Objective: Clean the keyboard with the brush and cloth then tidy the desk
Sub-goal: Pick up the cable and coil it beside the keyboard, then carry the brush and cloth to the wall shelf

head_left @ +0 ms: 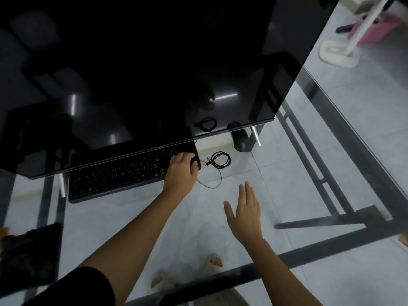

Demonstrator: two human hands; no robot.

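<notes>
A black keyboard [119, 173] lies on the glass desk [298, 173], its far edge tucked under the large black monitor [154, 62]. My left hand [182, 168] grips the keyboard's right end, fingers curled over its edge. Lower and to the right, my right hand [244, 210] hovers flat over the glass with fingers spread and nothing in it. No brush shows in this view. A dark cloth-like thing [28, 257] lies at the desk's near left edge; I cannot tell what it is.
A coiled black cable [218, 161] lies just right of the keyboard. A black mouse [240, 138] sits by the monitor's right foot. Through the glass I see the desk frame [320, 173], tiled floor and my sandalled feet [189, 272]. A white stand base [337, 53] is far right.
</notes>
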